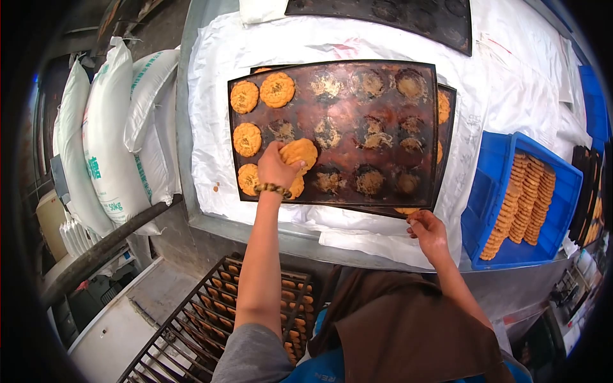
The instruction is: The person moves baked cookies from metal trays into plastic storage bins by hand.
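My left hand point(276, 167), with a beaded bracelet at its wrist, is closed on a round golden cookie point(300, 152) over the left part of a dark baking tray point(348, 147). Several cookies point(277, 89) sit in the tray's left columns, and one lies partly under the held cookie. Crumbs and residue mark the round spots across the rest of the tray. At the tray's lower right edge, the fingers of my right hand point(429, 235) are pinched close to a cookie point(407, 210) showing from a second tray point(445, 127) underneath. What they grip, if anything, is hidden.
A blue crate point(539, 252) with stacked rows of cookies point(520, 198) stands on the right. Another dark tray point(389, 22) lies at the back on white sheeting point(211, 121). White sacks point(112, 140) stand left, and a rack of cookie trays point(211, 306) is below the table edge.
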Motion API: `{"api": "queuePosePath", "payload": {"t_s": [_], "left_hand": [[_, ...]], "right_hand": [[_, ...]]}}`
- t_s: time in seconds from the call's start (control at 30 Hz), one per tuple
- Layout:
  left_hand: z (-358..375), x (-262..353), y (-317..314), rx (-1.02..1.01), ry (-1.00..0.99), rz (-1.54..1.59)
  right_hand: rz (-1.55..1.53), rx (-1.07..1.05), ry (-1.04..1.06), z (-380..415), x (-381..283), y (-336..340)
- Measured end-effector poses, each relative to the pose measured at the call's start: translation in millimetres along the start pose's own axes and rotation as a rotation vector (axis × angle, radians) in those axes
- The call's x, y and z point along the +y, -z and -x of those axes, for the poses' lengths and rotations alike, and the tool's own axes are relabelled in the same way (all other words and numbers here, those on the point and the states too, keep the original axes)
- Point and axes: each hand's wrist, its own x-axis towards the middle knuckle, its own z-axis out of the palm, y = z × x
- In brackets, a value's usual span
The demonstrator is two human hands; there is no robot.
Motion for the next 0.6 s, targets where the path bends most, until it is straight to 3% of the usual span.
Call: {"api": "queuePosePath", "payload": {"t_s": [0.1,0.17,0.27,0.33,0.6], "left_hand": [[19.5,-28.9,8.8,0.027,0.057,0.187],[31.8,-52.9,14.8,-0.165,0.282,0.503],[45.3,-99.2,-14.5,-0.177,0.315,0.490],[47.0,-89.0,-10.9,-0.205,0.469,0.518],[45.8,-80.7,-16.8,-0.313,0.570,0.590]], "right_hand": [[-0.015,-0.006,0.033,4.2,1.9,5.7],[-0.021,0.008,-0.016,7.0,1.2,8.6],[-0.052,0.013,-0.058,9.1,3.6,11.9],[-0.062,0.018,-0.067,9.4,6.8,14.3],[-0.075,0.020,-0.068,9.4,14.7,18.3]]}}
